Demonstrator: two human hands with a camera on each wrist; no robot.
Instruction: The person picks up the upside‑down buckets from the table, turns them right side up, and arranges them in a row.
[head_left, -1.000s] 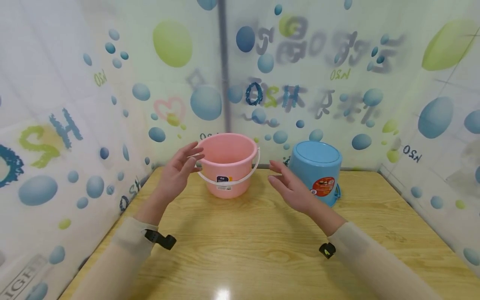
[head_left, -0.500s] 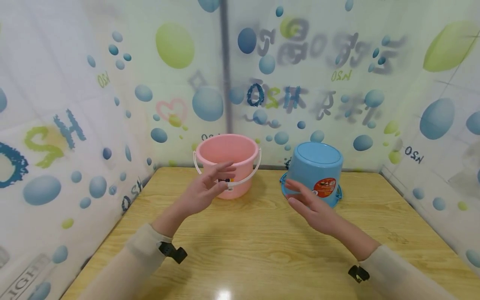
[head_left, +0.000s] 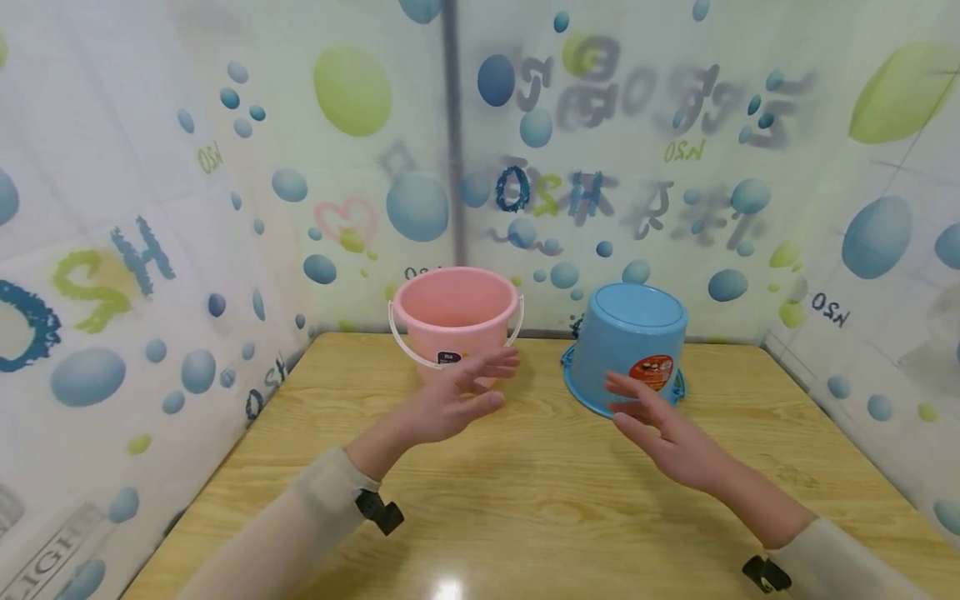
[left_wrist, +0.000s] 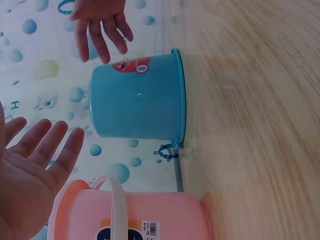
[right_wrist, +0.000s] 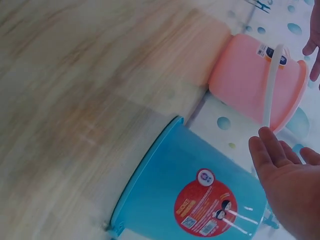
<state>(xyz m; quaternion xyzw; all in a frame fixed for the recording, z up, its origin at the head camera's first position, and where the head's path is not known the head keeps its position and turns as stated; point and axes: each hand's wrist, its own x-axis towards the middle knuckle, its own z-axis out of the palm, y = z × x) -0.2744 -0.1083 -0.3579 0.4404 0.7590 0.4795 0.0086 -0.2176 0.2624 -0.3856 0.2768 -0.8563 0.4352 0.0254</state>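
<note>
wooden table (head_left: 525, 500), bubble-print walls (head_left: 150, 167)

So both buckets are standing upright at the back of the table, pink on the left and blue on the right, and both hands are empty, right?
Not quite: only the pink bucket stands upright. The blue bucket is upside down, rim on the table, as the head view shows. The rest holds: pink on the left, blue on the right, and the left hand and right hand hold nothing.
</note>
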